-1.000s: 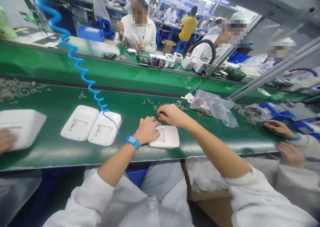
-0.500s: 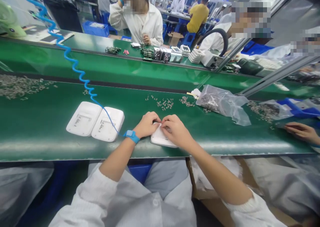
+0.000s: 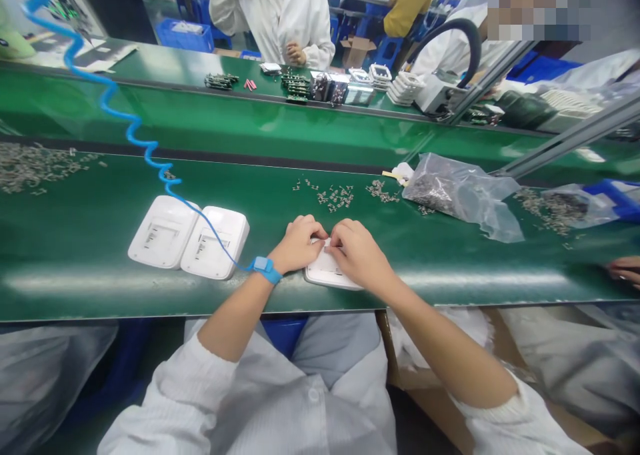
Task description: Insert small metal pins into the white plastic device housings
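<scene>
A white plastic housing (image 3: 327, 273) lies on the green work surface (image 3: 280, 298) in front of me, partly covered by both hands. My left hand (image 3: 300, 243), with a blue wrist strap (image 3: 266, 269), has its fingers bent together at the housing's upper left. Close beside it, my right hand (image 3: 356, 249) is closed in a pinch over the housing's top. Whatever the fingertips hold is hidden or too small to name. Small metal pieces (image 3: 336, 198) lie scattered beyond the hands. Two more white housings (image 3: 161, 233) (image 3: 214, 245) sit side by side to the left.
A blue coiled cord (image 3: 135, 131) hangs across the left and runs to my wrist. A clear bag of metal pieces (image 3: 440, 191) lies at the back right, near a metal post (image 3: 550, 145). Another person's hand (image 3: 626, 269) is at the right edge. Loose pieces (image 3: 35, 165) lie far left.
The camera view has shifted slightly. Both of my hands remain at the housing, with the right fingers a little more drawn together. The other person's hand at the right shows less.
</scene>
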`<state>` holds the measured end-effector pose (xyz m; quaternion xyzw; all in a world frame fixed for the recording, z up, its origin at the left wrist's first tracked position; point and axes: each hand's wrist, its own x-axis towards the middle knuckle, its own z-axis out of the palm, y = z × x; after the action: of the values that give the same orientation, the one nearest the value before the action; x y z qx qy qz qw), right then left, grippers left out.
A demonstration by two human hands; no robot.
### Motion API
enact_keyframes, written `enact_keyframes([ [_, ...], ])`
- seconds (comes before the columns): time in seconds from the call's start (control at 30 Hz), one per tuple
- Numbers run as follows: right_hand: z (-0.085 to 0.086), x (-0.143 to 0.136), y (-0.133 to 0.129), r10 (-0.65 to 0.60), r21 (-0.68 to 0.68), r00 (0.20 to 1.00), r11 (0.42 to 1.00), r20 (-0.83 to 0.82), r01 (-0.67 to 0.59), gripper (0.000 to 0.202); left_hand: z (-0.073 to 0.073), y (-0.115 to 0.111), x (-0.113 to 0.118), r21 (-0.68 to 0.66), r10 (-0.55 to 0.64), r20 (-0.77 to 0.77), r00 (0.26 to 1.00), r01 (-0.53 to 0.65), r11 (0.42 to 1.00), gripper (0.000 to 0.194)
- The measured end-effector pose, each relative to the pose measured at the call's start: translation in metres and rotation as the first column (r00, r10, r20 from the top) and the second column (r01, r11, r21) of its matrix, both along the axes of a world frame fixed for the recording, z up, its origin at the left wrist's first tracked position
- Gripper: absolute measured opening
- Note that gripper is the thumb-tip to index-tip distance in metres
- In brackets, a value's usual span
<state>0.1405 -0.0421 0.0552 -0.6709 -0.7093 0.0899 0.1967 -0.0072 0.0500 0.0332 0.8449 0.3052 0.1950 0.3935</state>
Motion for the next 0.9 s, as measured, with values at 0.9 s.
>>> enact_keyframes([
  [0.9,-0.002,0.027,-0.023,0.255,0.180,0.966,0.953,-0.045,-0.243,0.018,-0.003,-0.010,0.003,0.120,-0.036,-0.011,0.999,0.037,0.992,0.006],
])
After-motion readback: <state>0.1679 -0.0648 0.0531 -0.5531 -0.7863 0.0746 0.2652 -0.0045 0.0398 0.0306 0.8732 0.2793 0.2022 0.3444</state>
